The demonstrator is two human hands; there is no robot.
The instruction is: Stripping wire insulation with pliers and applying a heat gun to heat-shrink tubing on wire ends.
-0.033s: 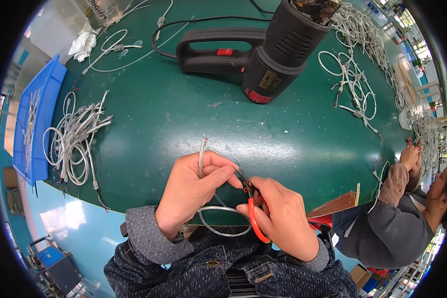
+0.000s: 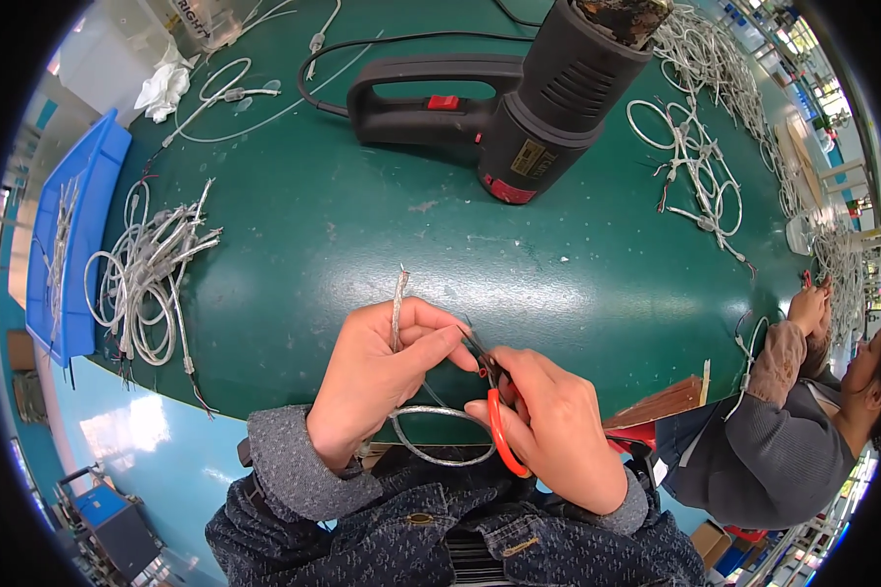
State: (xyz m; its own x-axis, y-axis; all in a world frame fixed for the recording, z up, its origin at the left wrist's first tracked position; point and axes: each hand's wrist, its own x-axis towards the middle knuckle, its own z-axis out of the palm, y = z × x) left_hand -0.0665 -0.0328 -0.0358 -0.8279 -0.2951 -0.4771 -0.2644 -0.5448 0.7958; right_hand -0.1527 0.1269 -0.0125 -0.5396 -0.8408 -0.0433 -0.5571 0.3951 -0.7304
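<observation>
The left hand pinches a cable at lower center of the frame, while the right hand grasps scissors beside it. A heat gun occupies upper center.

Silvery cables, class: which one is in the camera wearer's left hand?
The silvery cable whose end pokes up above the left hand; the bundle beside the blue tray and the tangle right of the heat gun lie on the green table.

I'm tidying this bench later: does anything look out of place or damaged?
A crumpled white wad, perhaps tissue, lies just beyond the blue tray at left, looking like litter. The nozzle of the heat gun looks mottled brown, perhaps scorched.
</observation>
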